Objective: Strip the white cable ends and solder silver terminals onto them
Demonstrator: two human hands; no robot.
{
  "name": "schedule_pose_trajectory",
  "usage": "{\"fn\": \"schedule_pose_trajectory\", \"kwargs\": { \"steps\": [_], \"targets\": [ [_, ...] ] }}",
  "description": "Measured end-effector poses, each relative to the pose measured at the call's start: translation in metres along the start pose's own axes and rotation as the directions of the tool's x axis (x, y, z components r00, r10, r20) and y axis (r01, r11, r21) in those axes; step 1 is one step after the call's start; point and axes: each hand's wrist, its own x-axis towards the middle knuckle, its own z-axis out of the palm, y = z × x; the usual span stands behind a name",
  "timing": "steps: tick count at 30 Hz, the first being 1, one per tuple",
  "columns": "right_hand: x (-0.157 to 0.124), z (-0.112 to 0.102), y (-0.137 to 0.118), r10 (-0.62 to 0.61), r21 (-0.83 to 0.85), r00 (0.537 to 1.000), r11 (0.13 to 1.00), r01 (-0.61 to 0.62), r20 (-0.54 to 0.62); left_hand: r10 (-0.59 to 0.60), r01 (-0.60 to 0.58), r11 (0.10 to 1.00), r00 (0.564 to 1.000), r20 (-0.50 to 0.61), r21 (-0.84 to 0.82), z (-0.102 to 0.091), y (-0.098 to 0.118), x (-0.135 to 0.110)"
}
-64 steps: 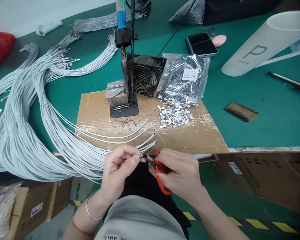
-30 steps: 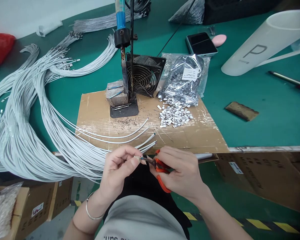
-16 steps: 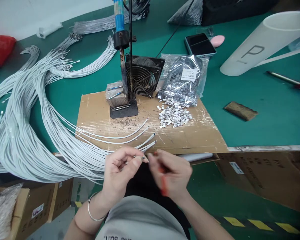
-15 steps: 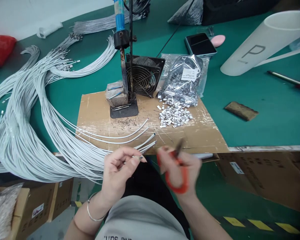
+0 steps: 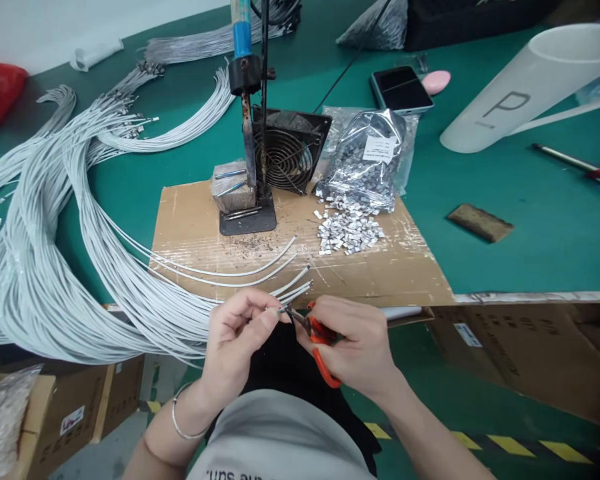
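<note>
My left hand (image 5: pixel 237 343) pinches the tip of a thin white cable (image 5: pixel 276 309) between thumb and forefinger, just below the table's front edge. My right hand (image 5: pixel 357 347) is closed around orange-handled scissors (image 5: pixel 320 341), whose dark blades point left and meet the cable tip. A big bundle of white cables (image 5: pixel 80 267) sweeps across the green table at the left, with several loose ends lying on a cardboard sheet (image 5: pixel 405 267).
On the cardboard stand a soldering iron in a metal stand (image 5: pixel 247 133), a black fan (image 5: pixel 287 150), a pile of small metal pieces (image 5: pixel 350 230) and their foil bag (image 5: pixel 367 163). A phone (image 5: pixel 401 88), white tube (image 5: pixel 525 83) and brown block (image 5: pixel 480 223) lie at right.
My right hand swung the scissors away to the right and up, then brought them back to the cable tip. My left hand has kept its pinch in place.
</note>
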Motion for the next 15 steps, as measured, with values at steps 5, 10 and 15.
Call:
{"fn": "schedule_pose_trajectory", "kwargs": {
  "steps": [5,10,15],
  "targets": [
    [0.0031,-0.0021,-0.0008,-0.028,-0.032,0.999,0.999,0.028,0.019,-0.012,0.012,1.000,1.000,0.017,0.010,0.0001,0.0005,-0.0003],
    [0.0031,-0.0043,0.0001,-0.070,-0.055,0.998,0.996,0.070,0.012,-0.023,0.024,0.999,0.999,0.041,-0.037,-0.0012,0.0001,-0.0004],
    [0.0048,-0.0065,-0.0009,-0.112,-0.130,0.994,0.985,0.112,0.005,-0.060,0.064,0.996,0.996,0.059,-0.069,-0.0022,0.0015,-0.0009]
  ]
}}
